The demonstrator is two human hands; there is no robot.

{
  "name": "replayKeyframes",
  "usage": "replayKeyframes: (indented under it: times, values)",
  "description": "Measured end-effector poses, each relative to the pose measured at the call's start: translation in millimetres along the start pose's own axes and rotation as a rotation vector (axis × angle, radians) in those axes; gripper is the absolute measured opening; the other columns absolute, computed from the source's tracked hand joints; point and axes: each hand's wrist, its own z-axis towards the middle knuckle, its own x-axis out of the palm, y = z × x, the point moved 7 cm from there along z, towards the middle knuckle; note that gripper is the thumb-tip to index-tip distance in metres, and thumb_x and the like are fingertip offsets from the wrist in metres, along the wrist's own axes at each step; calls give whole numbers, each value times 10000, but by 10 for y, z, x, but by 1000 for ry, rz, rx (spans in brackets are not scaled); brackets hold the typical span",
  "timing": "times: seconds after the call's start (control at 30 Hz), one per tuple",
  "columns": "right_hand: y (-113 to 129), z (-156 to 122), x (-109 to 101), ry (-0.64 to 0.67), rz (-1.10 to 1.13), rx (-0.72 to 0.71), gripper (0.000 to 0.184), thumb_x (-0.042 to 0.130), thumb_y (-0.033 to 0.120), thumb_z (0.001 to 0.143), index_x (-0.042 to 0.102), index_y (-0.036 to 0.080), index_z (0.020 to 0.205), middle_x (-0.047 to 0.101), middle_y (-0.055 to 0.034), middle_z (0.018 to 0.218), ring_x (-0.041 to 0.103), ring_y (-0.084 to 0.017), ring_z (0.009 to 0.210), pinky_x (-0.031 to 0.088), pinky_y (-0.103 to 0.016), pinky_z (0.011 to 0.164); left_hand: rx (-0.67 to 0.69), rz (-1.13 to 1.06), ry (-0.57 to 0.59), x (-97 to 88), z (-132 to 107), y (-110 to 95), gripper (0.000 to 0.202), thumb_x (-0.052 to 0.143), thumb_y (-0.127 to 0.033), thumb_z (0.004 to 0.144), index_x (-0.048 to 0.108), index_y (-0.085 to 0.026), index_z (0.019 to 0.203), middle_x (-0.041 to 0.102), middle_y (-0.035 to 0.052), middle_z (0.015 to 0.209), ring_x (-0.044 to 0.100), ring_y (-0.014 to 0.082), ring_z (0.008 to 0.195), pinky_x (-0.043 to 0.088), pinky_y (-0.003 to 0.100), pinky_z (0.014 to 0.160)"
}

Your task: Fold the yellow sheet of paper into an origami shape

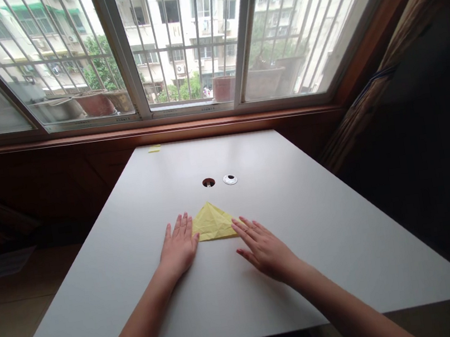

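Observation:
A creased sheet of yellow paper [215, 222], folded into a triangle, lies on the white table [142, 293] with its point toward the window. My left hand [179, 243] rests flat at the paper's left corner, fingers stretched out and the thumb at its lower edge. On the opposite side, my right hand [263, 241] lies with spread fingers, their tips on the paper's right corner. Both corners of the triangle are partly hidden under the hands. Neither hand grips anything.
Beyond the paper, a round cable hole [208, 183] is cut through the table, with a loose round cover [230, 179] beside it. A yellow strip [154, 148] sits at the far left corner. Behind stands a barred window [184, 39]; a dark curtain [398, 58] hangs at right.

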Motion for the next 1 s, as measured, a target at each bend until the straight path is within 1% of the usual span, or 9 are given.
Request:
replayKeyframes:
  times: [0.07, 0.13, 0.17, 0.23, 0.3, 0.4, 0.67, 0.83, 1.0]
  values:
    - [275, 215, 87, 19, 48, -92, 619, 310, 473, 1020, 191, 186, 1556, 233, -65, 1594, 186, -242, 1490, 227, -455, 1216, 0, 1, -9, -1, 3, 2, 602, 230, -430, 1000, 237, -166, 1541, 113, 59, 1619, 103, 237, 1510, 83, 514, 1216]
    - [452, 396, 228, 62, 86, -133, 631, 320, 493, 1013, 225, 176, 1550, 240, -85, 1590, 215, -250, 1481, 228, -451, 1215, 3, 7, -22, 3, 5, 6, 600, 241, -422, 999, 247, -160, 1538, 119, 65, 1619, 103, 238, 1510, 82, 514, 1216]
    - [491, 465, 301, 90, 99, -134, 641, 310, 515, 1010, 234, 173, 1547, 239, -87, 1590, 225, -250, 1479, 230, -452, 1213, 4, 10, -29, 5, 6, 7, 596, 246, -417, 998, 251, -160, 1537, 125, 67, 1618, 105, 237, 1510, 82, 512, 1217]
    - [495, 544, 407, 135, 119, -132, 680, 271, 565, 1002, 221, 163, 1549, 194, -83, 1603, 178, -250, 1491, 195, -460, 1222, 8, 13, -40, 10, 6, 7, 590, 251, -413, 999, 256, -168, 1536, 136, 69, 1617, 112, 234, 1509, 85, 506, 1217]
    - [414, 553, 436, 155, 123, -110, 703, 247, 586, 999, 202, 156, 1553, 148, -79, 1612, 138, -241, 1499, 167, -445, 1229, 7, 13, -45, 11, 5, 3, 588, 249, -416, 1001, 255, -173, 1536, 137, 71, 1617, 119, 236, 1508, 89, 508, 1216]
    - [230, 465, 390, 173, 112, -64, 729, 234, 611, 991, 166, 159, 1559, 126, -78, 1615, 117, -231, 1502, 156, -437, 1233, -6, 15, -38, 10, 0, 3, 591, 242, -416, 1003, 255, -159, 1535, 123, 78, 1617, 124, 247, 1507, 86, 528, 1211]
    - [-222, 22, 300, 174, 71, 32, 721, 227, 627, 985, 81, 226, 1567, 94, -45, 1621, 118, -221, 1502, 147, -452, 1232, -36, 39, -51, 19, -55, 119, 587, 208, -391, 1010, 244, -134, 1536, 123, 83, 1614, 120, 249, 1507, 94, 538, 1206]
    - [-433, -223, 250, 150, 30, 78, 703, 245, 611, 990, 48, 256, 1563, 105, -37, 1622, 142, -226, 1498, 158, -460, 1228, -83, 42, -28, 16, -113, 345, 596, 180, -412, 1011, 235, -142, 1539, 122, 65, 1618, 120, 242, 1507, 111, 524, 1207]
    - [-544, -365, 229, 115, 11, 89, 691, 276, 594, 993, 35, 281, 1561, 136, -35, 1621, 163, -230, 1495, 165, -463, 1224, -167, 54, 4, -3, -170, 647, 603, 171, -426, 1010, 223, -147, 1542, 123, 47, 1620, 114, 237, 1508, 113, 512, 1210]
